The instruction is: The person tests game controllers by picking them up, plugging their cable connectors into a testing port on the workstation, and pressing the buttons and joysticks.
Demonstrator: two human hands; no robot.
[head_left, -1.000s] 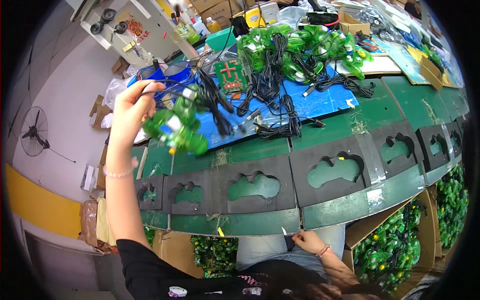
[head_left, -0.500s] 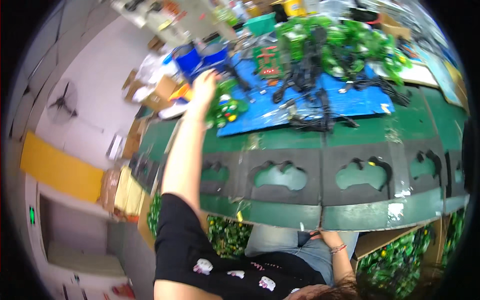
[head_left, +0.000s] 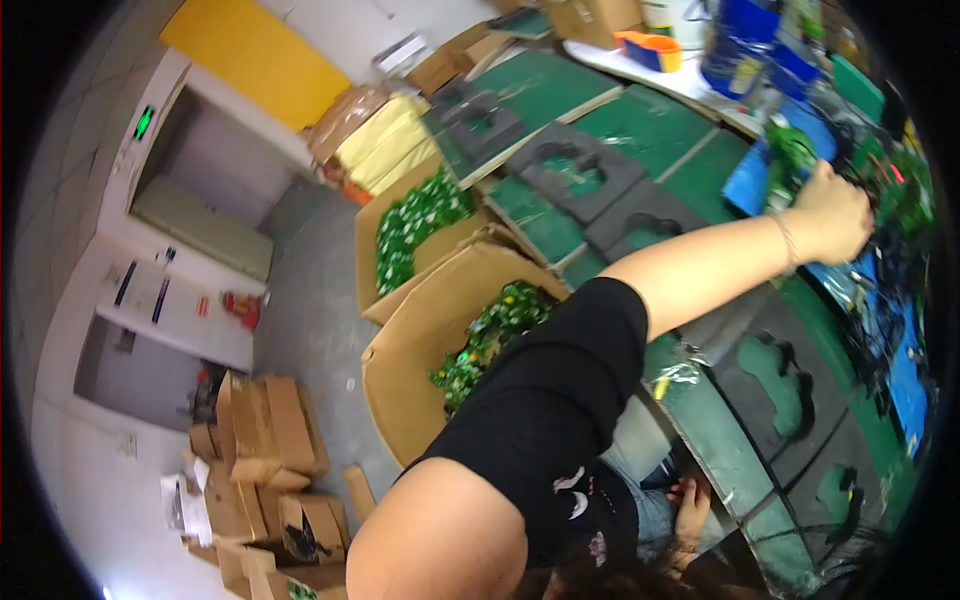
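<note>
My left arm stretches out to the right over the green workbench. At its end my left hand is closed, fingers curled down at the blue mat; what they hold, if anything, is hidden. Right beside it lie green translucent parts and, on the far side, a tangle of black cables. Low in my lap, my right hand has its fingers bent beside a small dark thing too unclear to name. Black foam pieces with shaped cut-outs lie along the bench below my left forearm.
An open carton of green parts stands against the bench, with a second carton of them behind. An orange scoop and a blue container sit at the far end. Brown boxes stack on the floor at left.
The view has swung left and tilted, bringing the cartons and floor into sight. My left hand has moved from near the blue containers to beside the green parts. My right hand stays in my lap.
</note>
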